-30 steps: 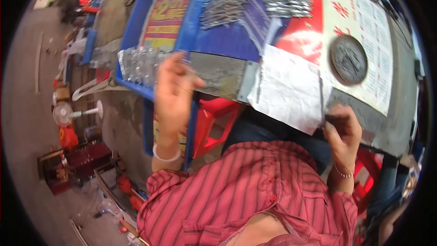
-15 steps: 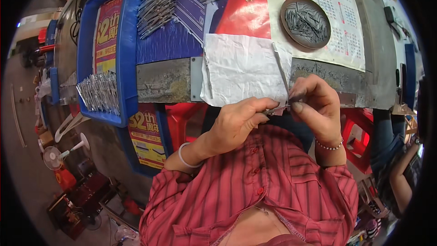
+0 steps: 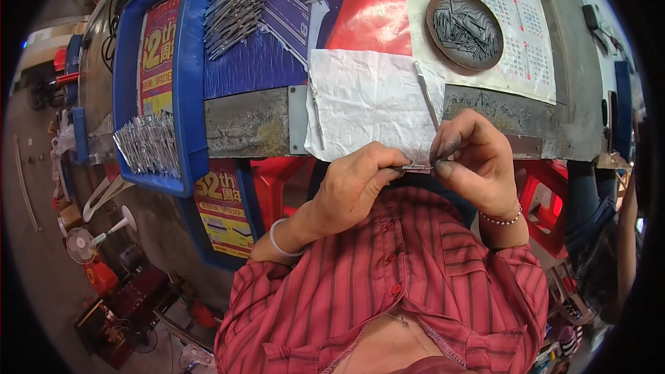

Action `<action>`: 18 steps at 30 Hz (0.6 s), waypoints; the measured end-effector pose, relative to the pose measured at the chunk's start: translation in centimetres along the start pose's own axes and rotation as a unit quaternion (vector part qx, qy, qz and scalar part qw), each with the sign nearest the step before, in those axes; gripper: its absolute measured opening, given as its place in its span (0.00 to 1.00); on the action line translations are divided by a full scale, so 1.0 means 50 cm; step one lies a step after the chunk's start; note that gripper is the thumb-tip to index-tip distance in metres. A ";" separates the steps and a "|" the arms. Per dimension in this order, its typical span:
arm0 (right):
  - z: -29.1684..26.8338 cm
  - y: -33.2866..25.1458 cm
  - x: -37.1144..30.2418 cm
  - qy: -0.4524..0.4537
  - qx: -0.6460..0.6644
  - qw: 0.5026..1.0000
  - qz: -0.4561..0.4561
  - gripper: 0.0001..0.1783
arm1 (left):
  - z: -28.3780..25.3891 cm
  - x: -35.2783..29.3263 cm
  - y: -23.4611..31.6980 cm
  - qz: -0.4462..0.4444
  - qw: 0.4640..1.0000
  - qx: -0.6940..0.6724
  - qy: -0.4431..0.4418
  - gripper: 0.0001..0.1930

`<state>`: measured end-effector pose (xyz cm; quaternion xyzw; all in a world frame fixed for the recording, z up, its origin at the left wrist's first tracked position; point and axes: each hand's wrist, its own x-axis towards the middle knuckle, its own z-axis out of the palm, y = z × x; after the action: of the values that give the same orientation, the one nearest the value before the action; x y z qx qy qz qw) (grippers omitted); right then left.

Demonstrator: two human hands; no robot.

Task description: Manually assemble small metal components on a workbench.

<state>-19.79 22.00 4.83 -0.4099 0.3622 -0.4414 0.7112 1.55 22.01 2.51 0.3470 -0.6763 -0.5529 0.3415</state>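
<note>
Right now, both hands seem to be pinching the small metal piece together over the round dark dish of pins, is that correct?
Not quite. Left hand and right hand do pinch the small metal piece together, but at the lower edge of the white paper. The round dark dish lies apart, farther up the bench, in the head view.

red-white calendar sheet point(image 3: 485, 0) on bench, upper right | yellow-red poster point(image 3: 158, 55) in blue tray, left

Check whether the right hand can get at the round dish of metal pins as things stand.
Probably yes: the round dish lies open on the bench straight beyond the right hand, nothing between, though that hand and the left hand pinch a small metal piece.
</note>
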 end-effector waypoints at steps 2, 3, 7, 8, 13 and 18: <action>0.002 0.000 0.002 -0.002 -0.003 1.000 0.000 0.11 | -0.003 0.000 0.000 0.007 1.000 0.002 0.002 0.08; 0.002 0.000 0.003 -0.004 -0.005 1.000 -0.001 0.11 | -0.004 0.001 0.000 0.008 1.000 0.007 0.004 0.09; 0.007 0.000 0.004 0.009 0.006 1.000 0.016 0.11 | -0.006 0.001 0.003 0.015 1.000 0.018 0.013 0.09; 0.006 -0.001 0.001 0.007 0.008 1.000 0.012 0.11 | -0.007 0.001 0.004 0.015 1.000 0.018 0.013 0.09; 0.006 0.000 0.004 0.012 0.015 1.000 0.010 0.11 | -0.005 0.005 0.003 0.032 0.999 0.023 0.015 0.10; 0.009 0.004 0.007 0.009 0.024 1.000 0.017 0.11 | -0.006 0.008 0.005 0.042 0.999 0.031 0.011 0.09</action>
<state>-19.19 21.87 4.78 -0.3825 0.3651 -0.4417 0.7248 1.59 21.56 2.85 0.3345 -0.7036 -0.5125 0.3610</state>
